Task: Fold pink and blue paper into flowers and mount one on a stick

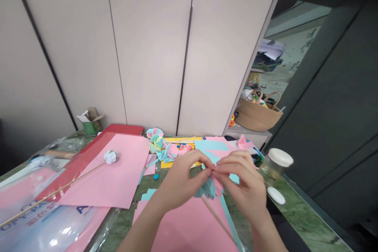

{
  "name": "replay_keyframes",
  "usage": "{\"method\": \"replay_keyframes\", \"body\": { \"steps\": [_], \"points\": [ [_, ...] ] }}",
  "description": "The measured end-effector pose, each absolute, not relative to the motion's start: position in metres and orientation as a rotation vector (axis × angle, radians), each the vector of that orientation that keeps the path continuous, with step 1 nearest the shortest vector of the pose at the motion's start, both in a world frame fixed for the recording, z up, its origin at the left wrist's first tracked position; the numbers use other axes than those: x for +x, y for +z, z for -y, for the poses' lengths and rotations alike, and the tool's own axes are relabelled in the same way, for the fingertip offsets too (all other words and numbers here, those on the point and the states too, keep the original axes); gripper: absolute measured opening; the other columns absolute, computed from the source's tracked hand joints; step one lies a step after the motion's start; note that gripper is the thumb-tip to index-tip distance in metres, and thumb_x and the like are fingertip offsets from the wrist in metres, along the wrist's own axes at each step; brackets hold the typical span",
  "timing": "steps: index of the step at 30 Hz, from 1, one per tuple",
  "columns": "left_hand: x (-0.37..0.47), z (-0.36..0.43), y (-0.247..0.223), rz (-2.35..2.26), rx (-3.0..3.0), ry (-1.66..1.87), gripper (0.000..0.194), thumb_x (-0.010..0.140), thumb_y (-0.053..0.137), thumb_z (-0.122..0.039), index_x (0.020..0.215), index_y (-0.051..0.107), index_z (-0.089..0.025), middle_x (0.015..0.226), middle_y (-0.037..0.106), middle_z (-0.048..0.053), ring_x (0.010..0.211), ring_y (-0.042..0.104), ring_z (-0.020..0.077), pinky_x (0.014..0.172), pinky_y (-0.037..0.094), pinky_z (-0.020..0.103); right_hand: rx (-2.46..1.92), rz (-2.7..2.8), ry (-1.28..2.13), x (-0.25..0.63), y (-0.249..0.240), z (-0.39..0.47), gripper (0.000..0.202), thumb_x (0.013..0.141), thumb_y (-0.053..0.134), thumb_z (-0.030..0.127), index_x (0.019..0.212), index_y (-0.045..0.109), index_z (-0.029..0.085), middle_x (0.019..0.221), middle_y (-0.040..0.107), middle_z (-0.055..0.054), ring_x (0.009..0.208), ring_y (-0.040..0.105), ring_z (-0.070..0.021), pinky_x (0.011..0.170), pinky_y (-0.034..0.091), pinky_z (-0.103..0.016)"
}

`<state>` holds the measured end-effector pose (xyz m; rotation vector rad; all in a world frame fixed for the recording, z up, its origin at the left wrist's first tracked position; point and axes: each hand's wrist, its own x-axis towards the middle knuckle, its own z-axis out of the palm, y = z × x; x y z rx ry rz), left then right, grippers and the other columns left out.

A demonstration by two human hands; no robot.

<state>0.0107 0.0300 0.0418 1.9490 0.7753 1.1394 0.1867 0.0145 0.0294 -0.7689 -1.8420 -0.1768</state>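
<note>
In the head view, my left hand [186,179] and my right hand [243,179] meet fingertip to fingertip over a paper flower [209,189] of blue and pink petals. Both hands pinch its pink upper part, and the fingers hide the exact spot. From just beneath the flower a thin wooden stick [219,218] slants down to the right; whether it joins the flower I cannot tell. Under the hands lies a stack of pink paper [183,226] with blue sheets at its edges.
Finished-looking paper flowers [172,151] and colored beads [185,147] lie behind my hands. To the left, a white flower on a stick [110,157] rests on pink sheets [100,181]. A lidded jar [276,165] and a white oval object [276,195] stand right. Cabinet doors [153,47] rise behind.
</note>
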Motion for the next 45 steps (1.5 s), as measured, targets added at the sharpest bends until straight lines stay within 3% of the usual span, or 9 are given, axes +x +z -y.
{"method": "replay_keyframes", "body": {
  "steps": [18,45],
  "points": [
    [-0.002,-0.052,0.032,-0.452,1.819,0.916,0.006,0.082,0.058,-0.018,0.079,0.062,-0.018,0.079,0.060,0.001,0.078,0.055,0.0123,0.074,0.043,0.024,-0.852,1.851,0.343,0.183,0.028,-0.014,0.010,0.074,0.070,0.018,0.075,0.064,0.026,0.069,0.062,0.001,0.075,0.052,-0.0153,0.069,0.044,-0.031],
    [0.006,-0.038,0.035,-0.738,1.847,1.060,0.004,0.077,0.060,-0.017,0.078,0.058,-0.020,0.081,0.061,-0.001,0.080,0.057,0.0136,0.075,0.046,0.026,-1.020,1.705,0.307,0.179,0.023,-0.014,0.006,0.076,0.069,0.026,0.080,0.066,0.027,0.076,0.063,0.000,0.080,0.054,-0.0168,0.072,0.044,-0.032]
  ]
}}
